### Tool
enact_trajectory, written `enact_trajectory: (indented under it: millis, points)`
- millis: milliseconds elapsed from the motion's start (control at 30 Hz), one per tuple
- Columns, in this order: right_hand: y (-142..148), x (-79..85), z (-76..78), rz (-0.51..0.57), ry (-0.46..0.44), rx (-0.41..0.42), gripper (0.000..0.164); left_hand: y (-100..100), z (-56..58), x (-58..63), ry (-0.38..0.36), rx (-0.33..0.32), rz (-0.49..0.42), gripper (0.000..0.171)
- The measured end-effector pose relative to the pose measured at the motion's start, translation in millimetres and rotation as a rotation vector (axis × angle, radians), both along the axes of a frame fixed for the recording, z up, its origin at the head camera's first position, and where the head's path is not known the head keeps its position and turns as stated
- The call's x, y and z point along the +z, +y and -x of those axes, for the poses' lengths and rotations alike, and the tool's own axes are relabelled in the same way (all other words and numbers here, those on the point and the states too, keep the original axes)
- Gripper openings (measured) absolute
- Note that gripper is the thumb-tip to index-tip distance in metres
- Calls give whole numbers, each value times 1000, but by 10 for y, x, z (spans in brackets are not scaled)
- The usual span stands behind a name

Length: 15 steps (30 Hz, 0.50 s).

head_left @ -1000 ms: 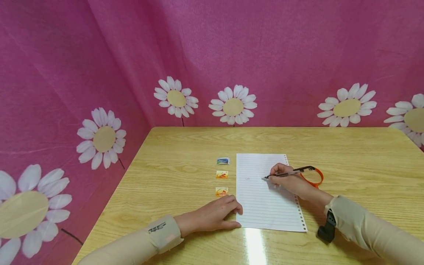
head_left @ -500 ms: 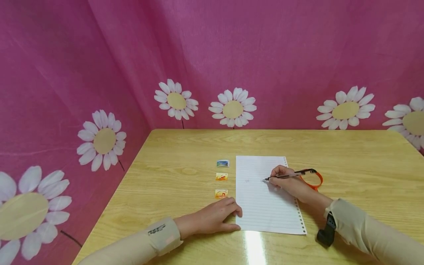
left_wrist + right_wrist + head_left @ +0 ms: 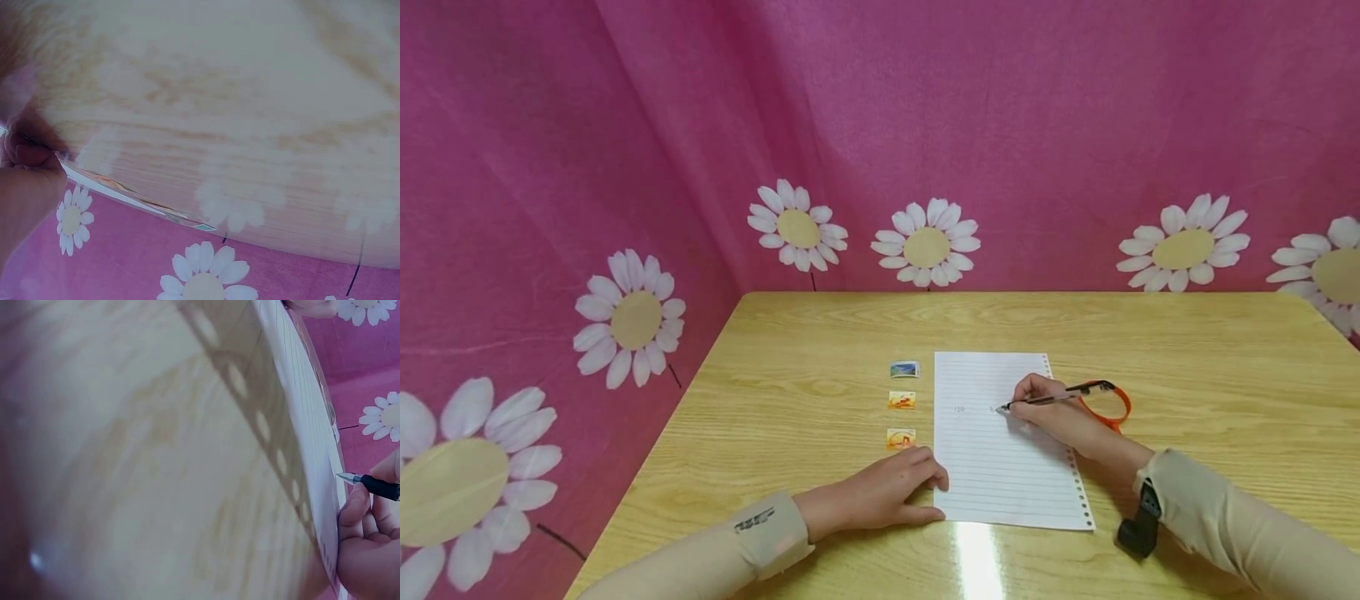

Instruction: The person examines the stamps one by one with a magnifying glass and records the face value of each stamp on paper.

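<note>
In the head view my right hand (image 3: 1060, 421) pinches a black-and-clear ballpoint pen (image 3: 1052, 397), its tip at a lined sheet of paper (image 3: 1000, 483). Faint pencil-grey figures, perhaps "120", stand at left on that line, with another small mark beside the tip. My left hand (image 3: 887, 492) rests at the sheet's lower left edge, fingers loosely bent and holding nothing. The right wrist view shows the fingers (image 3: 355, 506) close behind the pen's metal tip (image 3: 347, 477). The left wrist view catches only part of the left hand (image 3: 28, 169) at the paper's edge.
Left of the paper, three small stamp-like pictures form a column: a blue-green one (image 3: 905, 369), a yellow one (image 3: 902, 400) and another yellow one (image 3: 901, 438). An orange loop (image 3: 1123, 408) lies behind my right hand on the wooden table (image 3: 820, 350). A flowered pink cloth (image 3: 1037, 125) hangs behind.
The pen tip has shifted very slightly to the right, and the mark beside it shows a little more. The head view has tilted a touch. My left hand stays in place.
</note>
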State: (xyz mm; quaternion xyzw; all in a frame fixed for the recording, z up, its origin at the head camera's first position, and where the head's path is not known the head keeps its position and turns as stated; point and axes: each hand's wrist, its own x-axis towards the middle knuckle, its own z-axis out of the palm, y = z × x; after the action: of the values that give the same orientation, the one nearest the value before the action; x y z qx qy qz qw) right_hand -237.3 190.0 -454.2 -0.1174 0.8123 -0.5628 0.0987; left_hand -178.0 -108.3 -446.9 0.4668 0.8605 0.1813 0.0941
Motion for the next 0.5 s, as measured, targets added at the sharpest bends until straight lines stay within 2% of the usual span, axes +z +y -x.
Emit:
enact_trajectory:
  millis: [500]
  points:
    - [3, 12, -3, 35, 2, 42, 18, -3, -2, 0, 0, -3, -10, 29]
